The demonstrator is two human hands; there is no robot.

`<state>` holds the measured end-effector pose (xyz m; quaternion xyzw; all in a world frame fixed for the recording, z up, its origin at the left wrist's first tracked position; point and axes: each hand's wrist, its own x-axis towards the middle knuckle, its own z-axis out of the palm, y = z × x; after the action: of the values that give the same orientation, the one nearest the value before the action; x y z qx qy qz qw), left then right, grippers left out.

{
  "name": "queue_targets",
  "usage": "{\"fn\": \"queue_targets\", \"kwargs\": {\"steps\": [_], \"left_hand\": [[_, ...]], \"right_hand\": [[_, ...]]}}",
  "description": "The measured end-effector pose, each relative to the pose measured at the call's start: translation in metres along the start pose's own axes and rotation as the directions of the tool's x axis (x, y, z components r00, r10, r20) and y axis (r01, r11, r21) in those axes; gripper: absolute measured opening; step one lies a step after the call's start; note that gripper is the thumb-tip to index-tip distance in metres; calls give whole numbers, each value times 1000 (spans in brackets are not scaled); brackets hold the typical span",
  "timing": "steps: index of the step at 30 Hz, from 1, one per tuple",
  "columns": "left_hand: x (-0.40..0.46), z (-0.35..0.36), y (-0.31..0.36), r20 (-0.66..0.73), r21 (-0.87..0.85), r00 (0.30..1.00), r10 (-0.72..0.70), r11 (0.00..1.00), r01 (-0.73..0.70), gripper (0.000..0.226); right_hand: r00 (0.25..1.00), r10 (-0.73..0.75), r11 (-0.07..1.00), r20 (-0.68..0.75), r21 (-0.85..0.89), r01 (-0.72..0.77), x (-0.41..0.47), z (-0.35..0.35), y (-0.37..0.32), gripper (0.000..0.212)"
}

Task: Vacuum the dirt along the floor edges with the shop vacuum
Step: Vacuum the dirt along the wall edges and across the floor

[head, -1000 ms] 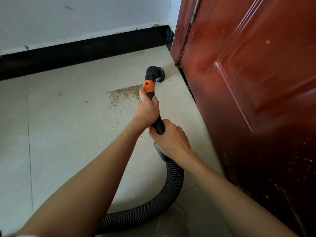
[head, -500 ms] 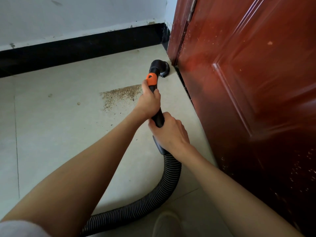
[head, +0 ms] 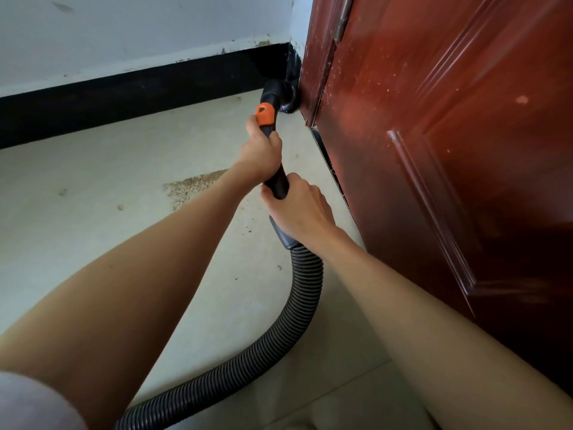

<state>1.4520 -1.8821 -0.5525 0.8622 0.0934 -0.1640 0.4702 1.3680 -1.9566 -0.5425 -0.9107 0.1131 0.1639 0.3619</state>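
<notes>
Vacuum nozzle (head: 283, 96): far corner, at black baseboard (head: 124, 97) beside red door (head: 449, 150) frame
Wand (head: 276, 178): black, orange collar (head: 265, 114)
Left hand (head: 262, 152): fingers wrapped round wand below collar
Right hand (head: 302, 209): fingers curled round wand's near end
Hose (head: 297, 308): ribbed, curves near-left over floor (head: 77, 243)
Sawdust patch (head: 192, 187): floor, left of wand, partly behind left forearm

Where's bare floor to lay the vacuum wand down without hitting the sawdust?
Bare tile lies left of the left forearm, between the black baseboard and the sawdust patch; only a few specks. Crowded: the corner by the red door, where the nozzle, both hands and the hose sit.
</notes>
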Motion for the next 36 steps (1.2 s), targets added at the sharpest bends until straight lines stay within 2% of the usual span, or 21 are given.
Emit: {"fn": "queue_targets", "kwargs": {"steps": [8, 18, 26, 29, 32, 36], "left_hand": [[-49, -3, -17, 64, 80, 995, 72, 994, -77, 48], [-109, -17, -47, 219, -23, 970, 108, 994, -106, 50], [-137, -41, -59, 341, -69, 936, 89, 995, -70, 51], [-144, -57, -61, 280, -156, 952, 120, 985, -78, 51], [-161, -85, -74, 159, -239, 982, 99, 969, -59, 52], [-181, -126, -107, 1, -282, 996, -85, 956, 82, 52]], "right_hand": [[993, 112, 990, -29, 95, -109, -55, 23, 0, 34], [975, 212, 974, -62, 90, -206, -123, 53, -3, 31], [956, 275, 961, -104, 69, -268, -159, 66, -15, 29], [962, 236, 971, -134, 6, -238, -166, 71, -31, 32], [989, 134, 986, -62, -89, -140, -174, 74, -53, 34], [991, -7, 977, 131, -211, 35, -174, 95, -77, 33]]}}
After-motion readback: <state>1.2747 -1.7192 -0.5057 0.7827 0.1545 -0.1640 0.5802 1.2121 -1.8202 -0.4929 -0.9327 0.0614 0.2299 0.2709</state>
